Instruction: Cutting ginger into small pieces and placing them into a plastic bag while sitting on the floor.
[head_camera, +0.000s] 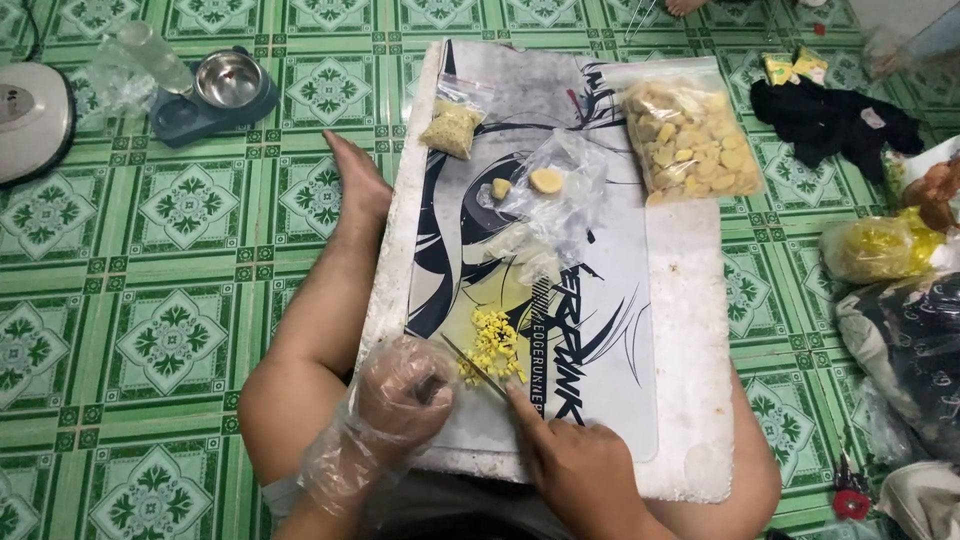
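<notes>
Head view looks down on a white foam board laid across the person's lap above the green tiled floor. Left hand, in a clear plastic glove, is curled shut just beside a pile of small yellow cut pieces. Right hand grips a thin knife, its blade lying against the pile. Farther up the board sit a large bag of pale slices and a small bag of crumbs
</notes>
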